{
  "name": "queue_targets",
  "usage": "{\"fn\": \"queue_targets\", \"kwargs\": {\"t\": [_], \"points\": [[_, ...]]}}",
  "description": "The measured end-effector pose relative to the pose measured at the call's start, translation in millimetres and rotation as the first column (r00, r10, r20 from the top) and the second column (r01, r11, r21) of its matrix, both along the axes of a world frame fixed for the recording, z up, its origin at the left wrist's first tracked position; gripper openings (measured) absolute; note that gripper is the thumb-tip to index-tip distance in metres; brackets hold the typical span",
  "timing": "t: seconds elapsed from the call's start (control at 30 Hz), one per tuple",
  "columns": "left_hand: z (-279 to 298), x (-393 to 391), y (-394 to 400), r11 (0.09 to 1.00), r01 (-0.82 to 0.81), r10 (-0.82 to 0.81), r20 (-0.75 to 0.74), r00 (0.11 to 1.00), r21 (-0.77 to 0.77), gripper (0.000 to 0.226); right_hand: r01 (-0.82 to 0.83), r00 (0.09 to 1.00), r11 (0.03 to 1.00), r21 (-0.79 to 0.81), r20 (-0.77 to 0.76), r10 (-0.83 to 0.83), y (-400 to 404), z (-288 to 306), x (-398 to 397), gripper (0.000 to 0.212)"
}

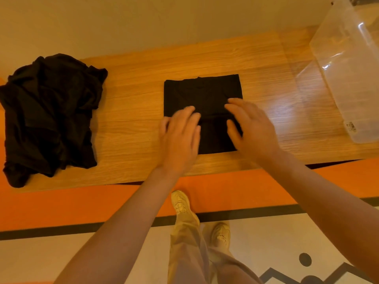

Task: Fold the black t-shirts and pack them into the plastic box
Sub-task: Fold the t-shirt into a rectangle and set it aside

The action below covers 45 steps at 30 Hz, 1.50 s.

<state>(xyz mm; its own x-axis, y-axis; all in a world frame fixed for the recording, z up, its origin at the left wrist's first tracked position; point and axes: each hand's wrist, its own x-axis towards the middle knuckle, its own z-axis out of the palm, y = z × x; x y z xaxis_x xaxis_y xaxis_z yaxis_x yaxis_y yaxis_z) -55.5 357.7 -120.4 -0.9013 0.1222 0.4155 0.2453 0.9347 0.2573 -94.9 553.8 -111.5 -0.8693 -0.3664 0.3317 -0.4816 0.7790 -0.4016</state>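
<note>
Nearest the camera, beige trousers (184, 249) and pale shoes (180, 201) on the patterned floor, just short of the wooden table (133, 103). Above the folded black t-shirt (202, 93) at the table's middle, left hand (179, 138) and right hand (252, 130) both spread flat, fingers straight, gripping nothing, over the shirt's near half; whether touching the cloth, cannot tell. At the table's left end, a rumpled pile of black t-shirts (49, 117); at its right end, the clear plastic box (346, 66), tilted
</note>
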Motion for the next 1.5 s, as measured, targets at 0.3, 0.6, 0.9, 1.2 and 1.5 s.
{"fn": "queue_targets", "kwargs": {"t": [0.3,0.6,0.9,1.2,1.5], "points": [[-25,-1,-13,0.966,-0.023,0.139,0.44,0.887,-0.258,0.071,-0.033,0.972,0.921,0.389,0.226,-0.061,-4,-34,8,0.07],[-20,0,-34,0.987,-0.066,0.129,0.493,0.86,-0.144,0.074,-0.049,0.953,0.95,0.307,0.299,-0.048,0,-27,6,0.074],[10,-92,-59,0.987,-0.069,0.125,0.436,0.891,-0.142,0.052,0.008,0.951,0.986,0.168,0.303,-0.059,8,2,-61,0.049],[20,-149,-70,0.974,-0.168,0.222,0.505,0.834,-0.15,0.04,-0.036,0.947,0.912,0.409,0.304,-0.099,-5,12,-132,0.044],[38,-173,-67,0.973,-0.133,0.225,0.637,0.737,-0.189,0.01,-0.027,0.918,0.796,0.605,0.329,-0.219,-20,25,-163,0.029]]}}
